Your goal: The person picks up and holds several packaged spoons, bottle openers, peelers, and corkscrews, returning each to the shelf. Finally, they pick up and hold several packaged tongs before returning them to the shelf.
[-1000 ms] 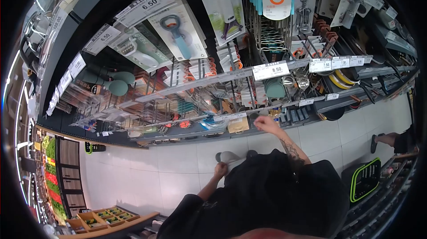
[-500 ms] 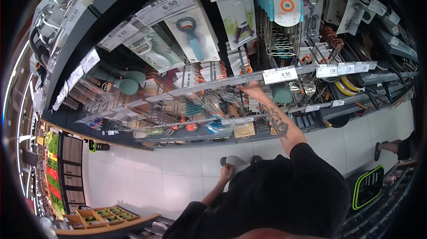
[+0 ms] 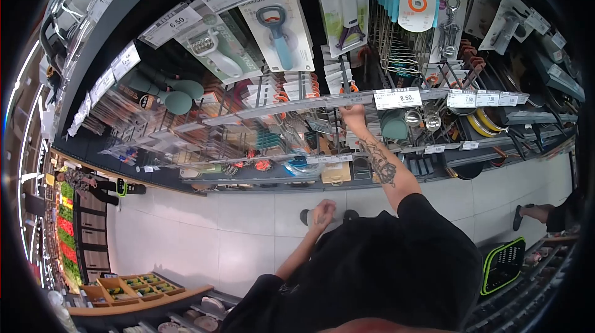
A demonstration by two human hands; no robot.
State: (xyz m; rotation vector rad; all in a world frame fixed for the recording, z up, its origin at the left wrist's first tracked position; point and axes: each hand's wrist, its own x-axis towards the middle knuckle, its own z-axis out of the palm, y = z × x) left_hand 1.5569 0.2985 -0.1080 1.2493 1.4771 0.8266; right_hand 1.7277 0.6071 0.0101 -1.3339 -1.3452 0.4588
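My right hand [image 3: 353, 116] reaches to the front of the hanging display, just below the clear price rail [image 3: 291, 107] and left of an 8.50 price label [image 3: 398, 99]. Its fingertips are partly hidden at the rail, so what they touch cannot be made out. Packaged goods with orange parts [image 3: 348, 87] hang right above it. My left hand [image 3: 322, 214] is low in front of my body, over the floor, with its fingers loosely apart and nothing visible in it.
Above hang a carded blue bottle opener [image 3: 282, 39], a white-handled tool [image 3: 214, 54] and a carded peeler [image 3: 349, 20]. Green ladles [image 3: 180, 102] are at left, pans [image 3: 483, 123] at right. A black-and-green basket [image 3: 503, 265] stands behind me. Other people are at far left and right.
My right hand has risen slightly against the rail. My left hand has lifted a little and its fingers have loosened. The view has shifted, and a person has appeared at far left.
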